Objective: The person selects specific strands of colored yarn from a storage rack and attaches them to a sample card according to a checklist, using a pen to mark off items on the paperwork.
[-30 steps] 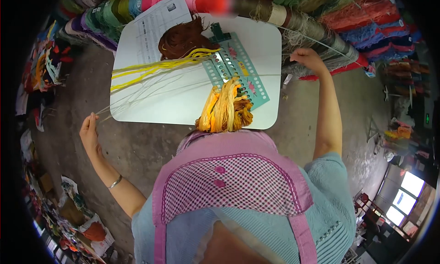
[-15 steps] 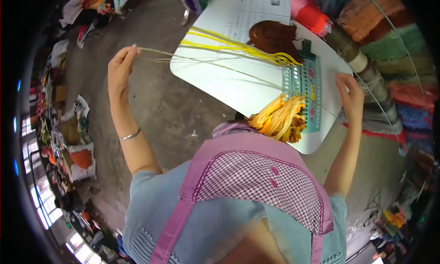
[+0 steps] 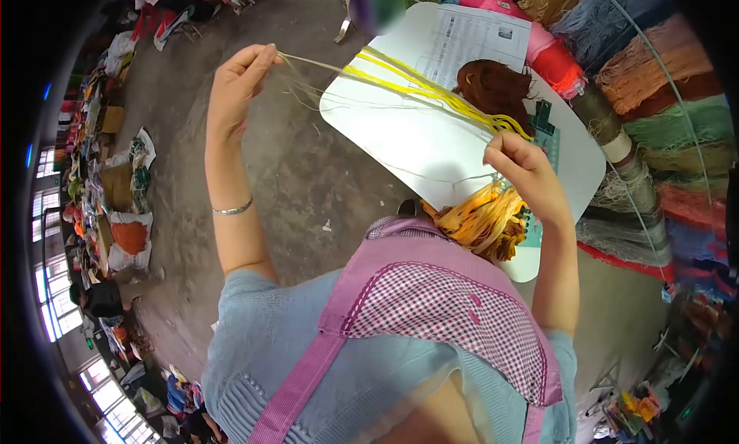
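Observation:
Beyond the table's left edge, my left hand [image 3: 237, 90] is raised in a pinch on pale olive threads [image 3: 312, 61], which stretch right over the white tabletop [image 3: 377, 140]. My right hand [image 3: 531, 178] hovers above the green perforated card [image 3: 548, 141] with thumb and forefinger together; what lies between them is too small to make out. Bright yellow threads [image 3: 400, 83] run to the card's upper holes. Below my right hand hangs a yellow-orange thread bundle [image 3: 481, 219]. A dark brown bundle [image 3: 493, 91] sits above the card, beside a dark green clip [image 3: 543, 115].
A printed sheet [image 3: 473, 42] lies at the tabletop's far side. Pink and red yarn [image 3: 556, 65] and stacked coloured skeins [image 3: 666, 124] line the right. Sacks and materials [image 3: 129, 232] stand along the left of the concrete floor [image 3: 304, 174].
My right hand has moved left from beyond the card to above it, its fingers closing. My left hand stays pinched on the threads. The view has shifted, and the long lower thread now sags.

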A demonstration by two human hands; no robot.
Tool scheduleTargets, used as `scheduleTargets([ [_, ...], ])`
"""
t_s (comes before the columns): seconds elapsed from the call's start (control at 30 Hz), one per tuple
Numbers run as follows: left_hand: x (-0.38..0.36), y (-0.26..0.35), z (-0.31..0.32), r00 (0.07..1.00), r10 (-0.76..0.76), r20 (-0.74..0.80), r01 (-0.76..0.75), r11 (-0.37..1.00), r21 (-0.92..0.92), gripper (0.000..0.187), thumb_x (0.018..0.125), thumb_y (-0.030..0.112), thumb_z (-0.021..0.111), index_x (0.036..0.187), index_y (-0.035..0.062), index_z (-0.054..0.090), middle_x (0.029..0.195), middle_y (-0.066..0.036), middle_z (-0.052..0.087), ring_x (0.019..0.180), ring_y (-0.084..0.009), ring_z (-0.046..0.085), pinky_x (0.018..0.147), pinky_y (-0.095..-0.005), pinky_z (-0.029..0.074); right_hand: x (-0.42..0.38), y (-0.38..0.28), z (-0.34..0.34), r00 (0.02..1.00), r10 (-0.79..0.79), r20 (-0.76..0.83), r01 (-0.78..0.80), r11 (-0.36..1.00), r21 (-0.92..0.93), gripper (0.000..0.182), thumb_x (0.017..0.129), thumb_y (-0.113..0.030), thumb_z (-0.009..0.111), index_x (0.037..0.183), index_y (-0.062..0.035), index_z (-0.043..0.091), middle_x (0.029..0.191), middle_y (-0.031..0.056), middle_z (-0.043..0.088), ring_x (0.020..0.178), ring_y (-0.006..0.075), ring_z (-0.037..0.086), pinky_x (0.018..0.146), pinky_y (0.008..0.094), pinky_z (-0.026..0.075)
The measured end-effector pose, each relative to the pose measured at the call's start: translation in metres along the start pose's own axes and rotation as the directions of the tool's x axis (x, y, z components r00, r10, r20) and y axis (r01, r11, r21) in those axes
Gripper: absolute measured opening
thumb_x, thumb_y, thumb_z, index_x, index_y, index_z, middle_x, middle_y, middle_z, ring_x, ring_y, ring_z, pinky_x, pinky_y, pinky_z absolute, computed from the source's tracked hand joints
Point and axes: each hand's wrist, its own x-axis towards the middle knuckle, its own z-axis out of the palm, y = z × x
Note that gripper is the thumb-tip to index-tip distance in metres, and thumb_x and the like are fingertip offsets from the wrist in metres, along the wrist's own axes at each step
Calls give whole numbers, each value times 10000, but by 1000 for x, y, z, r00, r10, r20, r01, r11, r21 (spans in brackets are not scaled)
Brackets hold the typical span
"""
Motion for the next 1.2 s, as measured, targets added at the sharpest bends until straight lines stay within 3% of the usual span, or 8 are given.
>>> scheduleTargets([
  [0.1, 1, 14, 17, 998, 37, 43, -37, 999, 3, 224, 917, 257, 623, 858, 50, 687, 596, 106, 383, 540, -5, 283, 497, -203, 196, 15, 13, 9, 884, -467, -16, 287, 571, -769, 421, 764, -247, 763, 1046, 15, 593, 1044, 95, 633, 1014, 240, 587, 897, 359, 437],
  [0.27, -3, 60, 32, 961, 183, 208, -181, 983, -27, 226, 921, 239, 617, 856, 34, 684, 604, 107, 386, 549, 0, 282, 501, -196, 191, 59, 12, 63, 856, -514, -56, 420, 755, -504, 827, 655, -324, 841, 1308, -12, 441, 1313, 180, 504, 1272, 291, 440, 1051, 376, 353],
  [0.37, 3, 75, 32, 938, 277, 210, -265, 961, -81, 227, 926, 230, 612, 893, 16, 681, 613, 110, 383, 550, 2, 272, 504, -194, 178, 77, 36, 90, 930, -344, 127, 343, 939, 31, 483, 821, -247, 732, 1194, -17, 529, 1127, 112, 593, 1078, 185, 560, 925, 300, 435],
  [0.43, 14, 72, 20, 957, 281, 70, -275, 958, -83, 224, 929, 227, 609, 907, 16, 683, 613, 110, 387, 545, -1, 261, 502, -197, 170, 49, 20, 72, 912, -89, 400, -15, 968, 249, 233, 886, -207, 658, 1026, -31, 595, 866, 20, 601, 810, 87, 564, 708, 228, 448],
  [0.77, 21, 39, 13, 987, 142, 81, -153, 977, 147, 216, 894, 277, 644, 874, 72, 707, 652, 112, 478, 579, 2, 310, 524, -199, 224, -43, 17, -11, 965, 54, -255, 59, 909, 414, 133, 936, -189, 562, 848, -91, 547, 665, -75, 417, 530, 23, 326, 483, 202, 247],
  [1.0, 39, -18, 52, 897, 39, 440, -144, 967, 208, 217, 905, 206, 623, 834, 9, 682, 749, 45, 607, 709, -33, 477, 644, -199, 366, -148, 4, -129, 505, -23, -863, 452, 858, 242, 80, 924, -143, 608, 943, -66, 594, 606, -90, 330, 493, 23, 205, 456, 229, 170],
  [1.07, 40, -29, 65, 945, -65, 320, -13, 972, 235, 221, 907, 204, 620, 844, 1, 681, 792, 28, 640, 733, -39, 511, 663, -195, 381, -207, 22, -182, 348, -40, -937, 378, 920, 101, 99, 930, -171, 614, 885, -83, 607, 569, -98, 300, 481, 23, 200, 453, 226, 171],
  [1.2, 65, -84, 65, 944, 246, 220, -317, 861, 397, 157, 876, 131, 632, 985, 36, 694, 906, -33, 676, 828, -99, 588, 750, -243, 463, -354, 45, -268, -61, -120, -991, 47, 991, -123, 227, 867, -281, 697, 923, -63, 671, 639, -59, 530, 502, 18, 374, 441, 214, 256],
])
